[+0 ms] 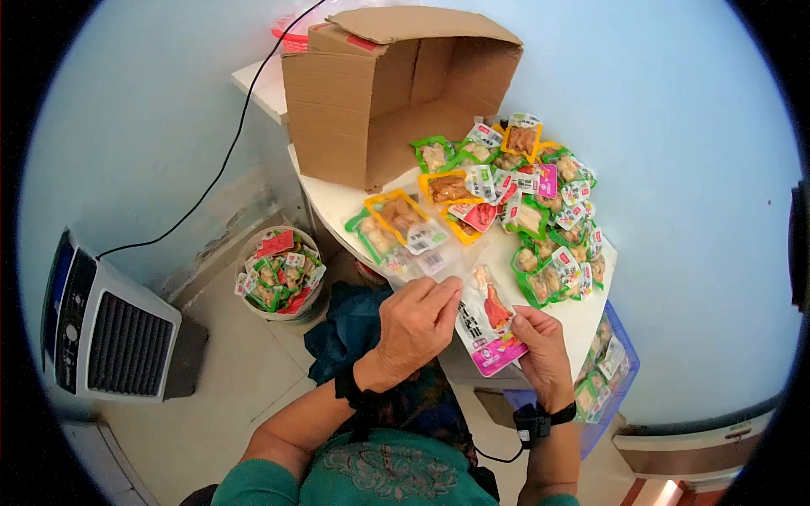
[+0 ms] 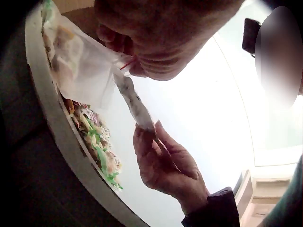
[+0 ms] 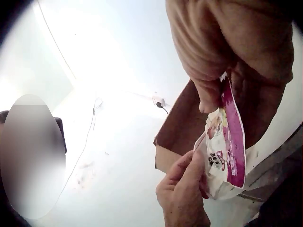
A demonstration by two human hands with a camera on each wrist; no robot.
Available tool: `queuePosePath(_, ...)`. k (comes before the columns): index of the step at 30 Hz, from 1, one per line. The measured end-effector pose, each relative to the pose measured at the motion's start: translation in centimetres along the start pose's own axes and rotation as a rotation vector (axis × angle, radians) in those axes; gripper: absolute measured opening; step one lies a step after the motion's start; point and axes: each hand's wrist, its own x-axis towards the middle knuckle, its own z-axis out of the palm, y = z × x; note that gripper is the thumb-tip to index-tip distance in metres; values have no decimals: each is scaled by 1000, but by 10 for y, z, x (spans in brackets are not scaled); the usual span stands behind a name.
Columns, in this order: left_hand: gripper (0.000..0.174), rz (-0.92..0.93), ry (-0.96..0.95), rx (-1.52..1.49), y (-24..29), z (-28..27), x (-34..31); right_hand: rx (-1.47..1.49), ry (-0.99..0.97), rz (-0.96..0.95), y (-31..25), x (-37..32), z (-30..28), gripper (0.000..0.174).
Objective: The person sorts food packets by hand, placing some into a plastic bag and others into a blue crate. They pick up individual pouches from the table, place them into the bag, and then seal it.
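Observation:
A pink-and-white snack packet (image 1: 491, 325) is held upright between both hands. The right hand (image 1: 544, 350) pinches its right edge between thumb and fingers. With curled fingers, the left hand (image 1: 415, 325) grips a clear plastic bag (image 1: 432, 260) beside the packet's top. Seen from the left wrist, the bag (image 2: 85, 71) hangs from the left hand (image 2: 165, 33), and the packet (image 2: 135, 104) is edge-on in the right hand (image 2: 168, 170). In the right wrist view the packet's purple strip (image 3: 234, 137) runs down from the right hand (image 3: 227, 42), the left hand (image 3: 184, 191) at its other edge.
An open cardboard box (image 1: 329, 110) lies on its side on the white table (image 1: 333, 207). Green, yellow and red packets (image 1: 553, 278) are heaped at the right. A full bucket (image 1: 245, 253), an air cooler (image 1: 126, 337) and a blue basket (image 1: 603, 434) stand lower down.

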Motion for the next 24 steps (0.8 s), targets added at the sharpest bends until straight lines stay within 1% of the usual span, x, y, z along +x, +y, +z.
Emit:
queuePosePath(4,18,31,52,8,-2,1,2,12,-41,19,3,5,17,28)
queuePosePath(7,20,4,48,-8,0,-1,6,34,-86,34,11,8,14,31)
queuePosePath(10,22,35,27,10,-2,-1,4,36,-113,35,14,7,19,31)
queuePosePath(13,24,71,2,6,-3,-1,2,109,-130,20,20,11,22,34)
queuePosePath(19,31,94,-1,42,-8,0,2,186,-224,0,18,22,42,43)
queuePosePath(22,32,110,17,57,-8,-1,2,326,-233,-38,27,29,44,51)
queuePosePath(24,30,97,21,56,-7,-3,3,413,-285,22,25,34,48,58)
